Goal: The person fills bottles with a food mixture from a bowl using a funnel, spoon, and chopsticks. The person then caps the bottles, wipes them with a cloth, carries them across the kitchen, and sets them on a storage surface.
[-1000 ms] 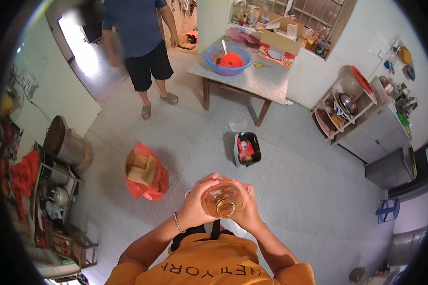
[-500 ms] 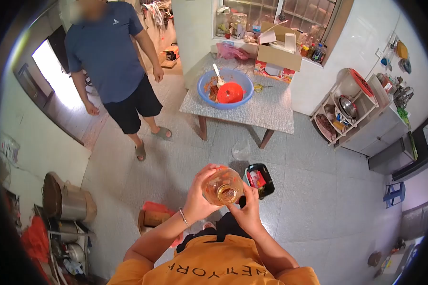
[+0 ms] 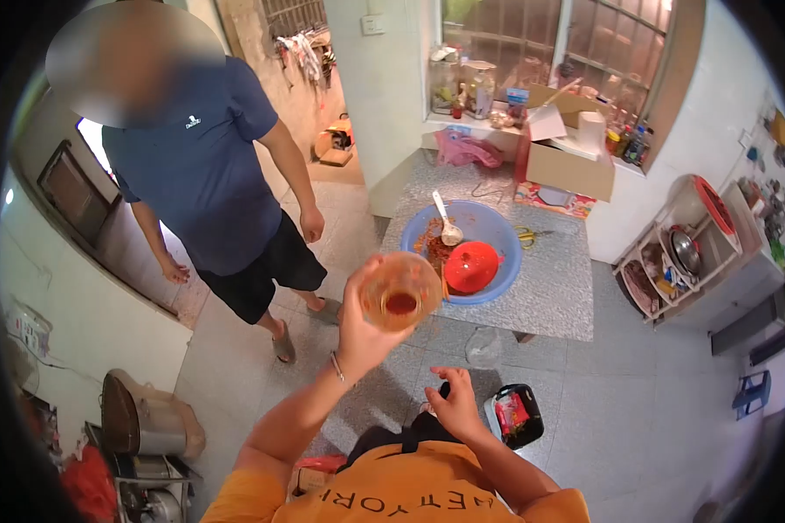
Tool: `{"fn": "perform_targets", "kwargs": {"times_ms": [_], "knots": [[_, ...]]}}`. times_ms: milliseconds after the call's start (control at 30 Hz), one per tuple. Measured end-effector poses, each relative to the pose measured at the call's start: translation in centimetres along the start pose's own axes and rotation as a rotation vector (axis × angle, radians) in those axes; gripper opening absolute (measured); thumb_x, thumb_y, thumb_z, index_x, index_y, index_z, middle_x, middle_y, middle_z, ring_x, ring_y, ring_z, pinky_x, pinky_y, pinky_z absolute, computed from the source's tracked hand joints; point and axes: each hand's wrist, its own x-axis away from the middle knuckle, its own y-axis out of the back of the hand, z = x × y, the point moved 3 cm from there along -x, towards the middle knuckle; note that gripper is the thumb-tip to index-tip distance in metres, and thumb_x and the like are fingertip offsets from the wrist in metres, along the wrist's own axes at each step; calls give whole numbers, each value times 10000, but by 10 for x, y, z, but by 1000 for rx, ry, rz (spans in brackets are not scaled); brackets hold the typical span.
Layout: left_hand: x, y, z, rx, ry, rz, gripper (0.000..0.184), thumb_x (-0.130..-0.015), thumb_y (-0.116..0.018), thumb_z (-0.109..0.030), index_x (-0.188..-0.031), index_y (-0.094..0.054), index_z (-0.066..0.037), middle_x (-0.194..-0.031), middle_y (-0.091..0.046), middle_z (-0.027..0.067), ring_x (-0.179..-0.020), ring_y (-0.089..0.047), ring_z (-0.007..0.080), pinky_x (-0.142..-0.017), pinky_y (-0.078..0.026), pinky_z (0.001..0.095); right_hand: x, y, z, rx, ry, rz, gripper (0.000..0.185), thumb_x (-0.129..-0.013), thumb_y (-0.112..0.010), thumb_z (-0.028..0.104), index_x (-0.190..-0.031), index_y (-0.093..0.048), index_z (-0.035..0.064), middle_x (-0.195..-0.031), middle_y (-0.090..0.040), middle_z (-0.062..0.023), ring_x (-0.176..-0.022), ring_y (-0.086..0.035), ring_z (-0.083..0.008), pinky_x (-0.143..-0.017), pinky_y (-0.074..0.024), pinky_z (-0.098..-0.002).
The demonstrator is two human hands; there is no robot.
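Note:
My left hand (image 3: 364, 336) is wrapped round a clear glass jar (image 3: 399, 292) with reddish residue inside, held up at the near left of the table. My right hand (image 3: 455, 404) is off the jar, lower and to the right, fingers apart and holding nothing. Beyond the jar, a blue basin (image 3: 508, 228) stands on the table (image 3: 554, 305). In it are a red bowl (image 3: 473, 268), a white spoon (image 3: 442, 212) and reddish-brown food. Yellow-handled scissors (image 3: 532, 234) lie to the basin's right.
A person in a dark blue shirt (image 3: 196, 166) stands at the left. An open cardboard box (image 3: 567, 170) is at the table's back. A black bin (image 3: 532, 418) sits on the floor, a large metal pot (image 3: 161, 427) at the lower left, a rack (image 3: 663, 270) at the right.
My right hand has let go of the jar and dropped away to the right. My left hand has raised the jar towards the table, which now appears nearer. The person appears closer.

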Motion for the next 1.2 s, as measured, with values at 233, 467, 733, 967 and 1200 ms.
{"fn": "perform_targets", "kwargs": {"times_ms": [233,467,733,967,1200], "knots": [[-67,36,81,64,51,-43,958,-591,-849,23,-1353,-274,-58,-1446,-304,192,-1302,-397,286,-1053,-389,393,-95,-45,20,-49,-147,113,355,-781,-692,83,-1121,-591,69,-974,-474,-112,-903,-497,-241,-799,-438,-320],[-112,84,155,165,-43,108,970,-588,-854,12,-1361,-274,-69,-1463,-280,198,-1304,-393,293,-1054,-389,398,-143,-121,10,-17,-184,-90,360,-759,-702,80,-1104,-598,73,-990,-506,-119,-902,-509,-248,-810,-433,-324],[-160,101,215,261,95,189,880,-652,-829,-11,-1345,-288,-50,-1333,-427,147,-1256,-446,272,-1026,-420,398,-184,-185,25,-457,-516,-144,418,-764,-541,-33,-1165,-447,44,-1055,-506,-115,-943,-538,-211,-817,-472,-310],[-172,101,297,297,452,115,793,-685,-796,4,-1311,-310,-23,-1245,-479,115,-1154,-523,209,-961,-473,344,-232,-184,-15,-877,-682,-342,315,-816,-475,-38,-1110,-379,25,-1029,-494,-108,-948,-556,-206,-824,-525,-347],[-179,112,356,231,562,175,802,-679,-799,3,-1315,-310,-23,-1244,-478,111,-1159,-520,210,-985,-453,352,-286,-202,-114,-905,-908,-155,383,-839,-598,87,-1184,-452,7,-891,-561,-71,-787,-594,-171,-661,-508,-302]]}}
